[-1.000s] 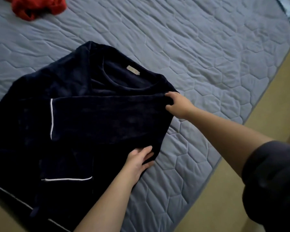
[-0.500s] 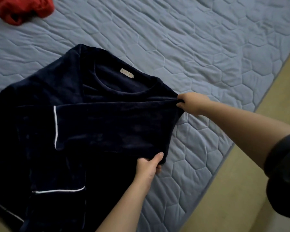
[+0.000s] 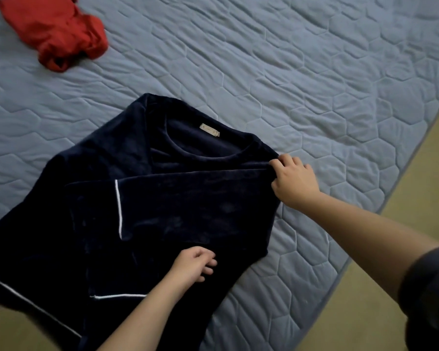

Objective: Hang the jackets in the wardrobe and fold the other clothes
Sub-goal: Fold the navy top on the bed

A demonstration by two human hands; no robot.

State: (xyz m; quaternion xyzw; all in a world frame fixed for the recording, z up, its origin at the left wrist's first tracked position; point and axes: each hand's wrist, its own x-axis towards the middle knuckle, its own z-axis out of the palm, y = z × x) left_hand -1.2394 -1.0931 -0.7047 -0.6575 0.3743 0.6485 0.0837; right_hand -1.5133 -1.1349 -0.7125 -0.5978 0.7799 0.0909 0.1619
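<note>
A red garment (image 3: 53, 34) lies up-left of the navy top (image 3: 162, 198), which is spread on the mattress (image 3: 314, 72) mid-fold, sleeve across. Left hand (image 3: 193, 266) curls on its lower fold — grip unclear; right hand (image 3: 294, 181) pinches its shoulder. Next, likely, the other sleeve folds in.

Navy top (image 3: 61, 236) flat, sleeve (image 3: 188, 206) folded across chest; red garment (image 3: 56, 34) crumpled.

Your top (image 3: 162, 211) runs off the left and bottom edges, blurred there. The red garment (image 3: 58, 34) is cropped at the top edge. You can't read the label (image 3: 209, 129): too small.
</note>
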